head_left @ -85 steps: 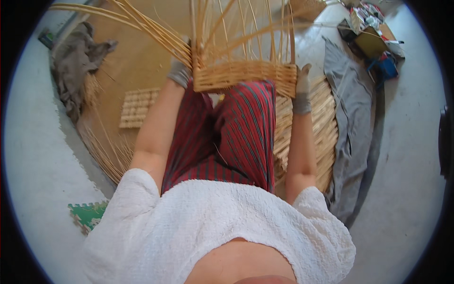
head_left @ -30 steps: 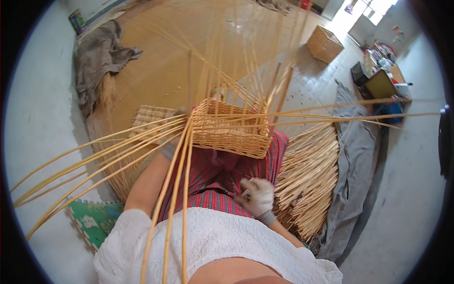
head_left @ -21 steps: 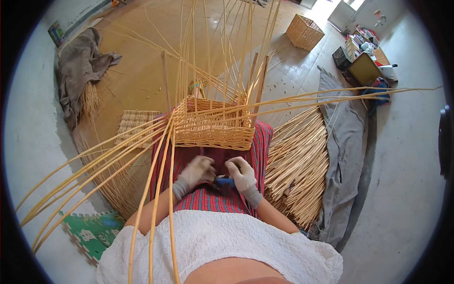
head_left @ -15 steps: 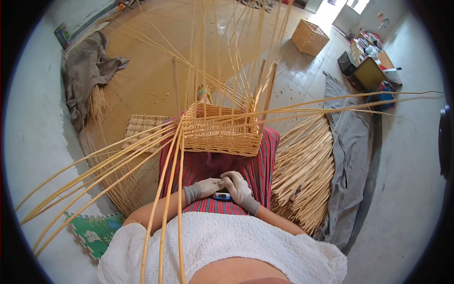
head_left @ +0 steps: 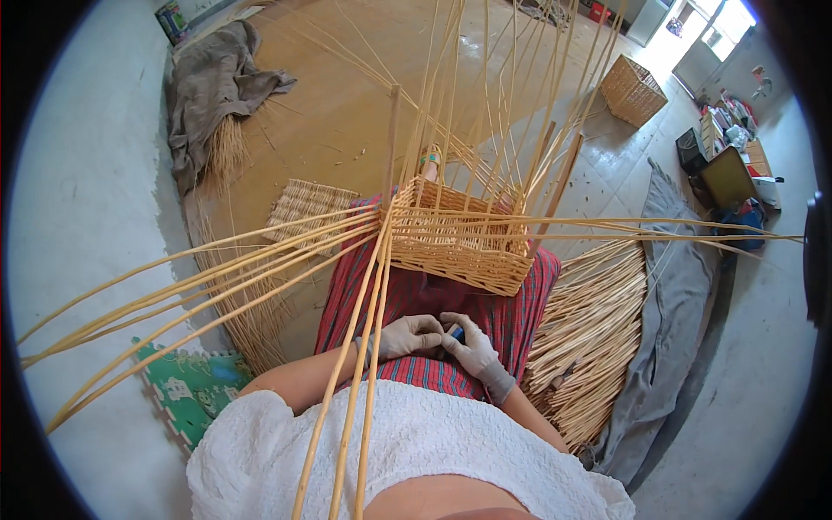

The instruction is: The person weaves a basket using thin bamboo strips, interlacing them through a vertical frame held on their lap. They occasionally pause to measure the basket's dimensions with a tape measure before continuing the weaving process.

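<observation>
My right hand [head_left: 472, 348], in a pale work glove, is closed round a small blue object [head_left: 457, 332] above my lap; its kind is mostly hidden by the fingers. Beside it, my gloved left hand [head_left: 411, 336] has its fingers bent and pinched together, close to the right fingertips. Whatever they may hold is hidden. On my knees, over a red striped cloth [head_left: 347, 295], rests a half-woven wicker basket [head_left: 459, 262]. Long upright rods [head_left: 451, 95] rise from it. Bundled loose rods [head_left: 208, 269] stick out to the left, toward me and to the right.
A heap of peeled rods [head_left: 598, 329] lies to my right beside a grey cloth [head_left: 680, 321]. At left are a flat woven panel [head_left: 310, 206], a draped grey cloth [head_left: 212, 87] and a green mat [head_left: 195, 381]. A finished basket [head_left: 634, 91] stands far right.
The small blue object lay on my lap between both hands; now my right hand has it raised. My view has shifted, so the scene sits further right.
</observation>
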`<state>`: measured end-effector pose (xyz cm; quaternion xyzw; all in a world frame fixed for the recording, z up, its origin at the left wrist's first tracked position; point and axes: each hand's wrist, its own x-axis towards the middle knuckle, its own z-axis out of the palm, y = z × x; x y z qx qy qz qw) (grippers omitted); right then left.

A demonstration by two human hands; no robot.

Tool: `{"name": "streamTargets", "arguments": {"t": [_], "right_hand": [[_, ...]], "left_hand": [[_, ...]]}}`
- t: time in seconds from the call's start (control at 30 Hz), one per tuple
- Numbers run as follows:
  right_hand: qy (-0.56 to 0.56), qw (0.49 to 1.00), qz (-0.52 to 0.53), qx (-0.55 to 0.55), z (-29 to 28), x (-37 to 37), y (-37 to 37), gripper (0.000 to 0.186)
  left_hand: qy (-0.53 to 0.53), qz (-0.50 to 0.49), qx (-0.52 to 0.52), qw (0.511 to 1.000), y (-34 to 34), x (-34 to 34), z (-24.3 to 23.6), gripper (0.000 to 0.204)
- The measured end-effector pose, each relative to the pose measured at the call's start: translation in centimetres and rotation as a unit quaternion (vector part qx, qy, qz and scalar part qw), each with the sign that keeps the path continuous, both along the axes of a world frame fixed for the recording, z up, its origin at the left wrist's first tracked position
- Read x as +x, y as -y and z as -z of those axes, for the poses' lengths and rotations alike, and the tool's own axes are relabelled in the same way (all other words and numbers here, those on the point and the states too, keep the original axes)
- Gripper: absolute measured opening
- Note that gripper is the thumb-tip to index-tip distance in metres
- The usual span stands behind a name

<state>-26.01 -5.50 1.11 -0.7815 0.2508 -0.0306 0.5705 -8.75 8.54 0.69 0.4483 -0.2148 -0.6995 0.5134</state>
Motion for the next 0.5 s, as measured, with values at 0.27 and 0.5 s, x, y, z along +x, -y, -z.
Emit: {"name": "streamTargets", "arguments": {"t": [0.27,0.5], "right_hand": [[-0.021,0.977,-0.028,-0.209,-1.3,2.1,0.4,0.035],[-0.064,0.988,-0.066,-0.127,0.9,2.7,-0.8,0.038]], "left_hand": [[0.324,0.083,0.062,0.94,0.9,1.0,-1.2,0.034],[0.426,0.112,0.058,0.896,0.9,0.9,-0.4,0.043]]}}
